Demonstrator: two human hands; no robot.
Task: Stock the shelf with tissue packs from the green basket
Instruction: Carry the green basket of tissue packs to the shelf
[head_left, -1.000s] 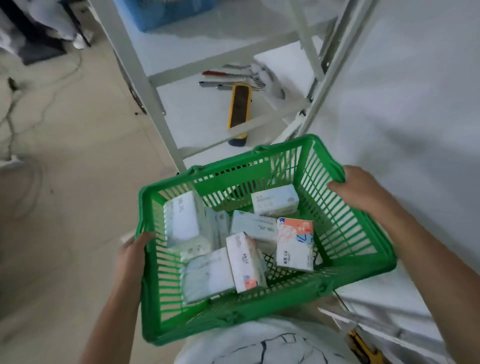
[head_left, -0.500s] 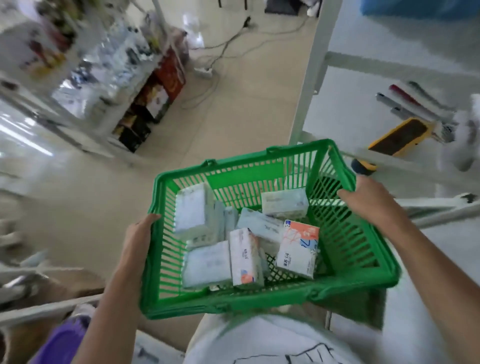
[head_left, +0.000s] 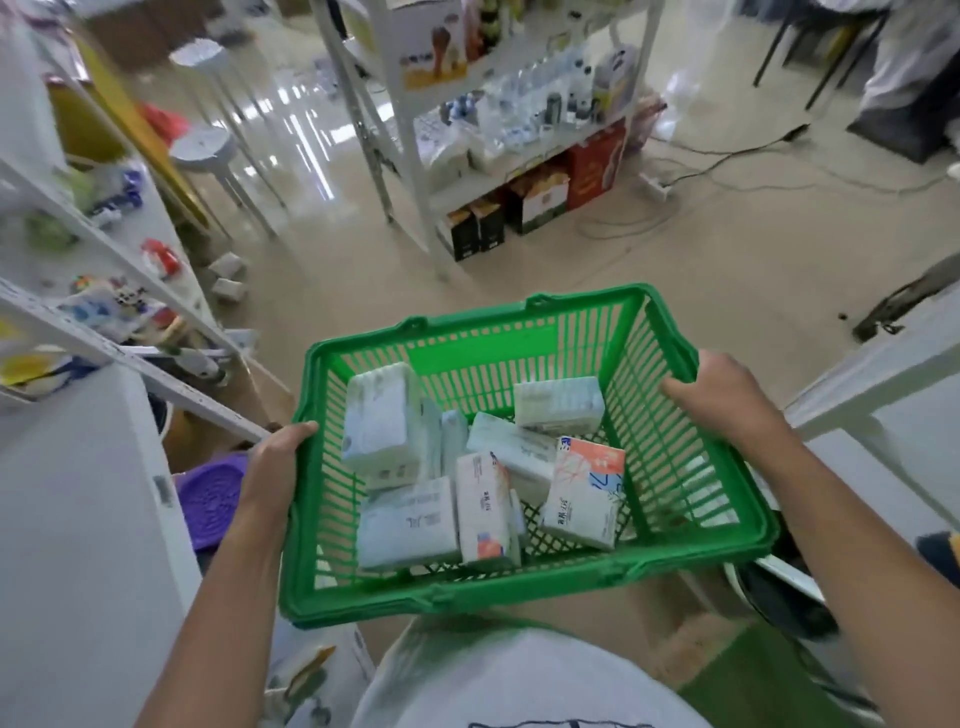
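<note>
Carrying step: I grip the green basket (head_left: 524, 587) rims, left hand (head_left: 275, 457) and right hand (head_left: 722, 395) closed.
Tissue packs (head_left: 483, 467) unstocked; next, I judge, a free hand.

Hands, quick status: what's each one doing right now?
Left hand: closed on the left rim of the green basket.
Right hand: closed on the basket's right rim.

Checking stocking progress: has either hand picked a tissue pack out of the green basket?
No: the left hand and right hand both grip the green basket's rim.
</note>
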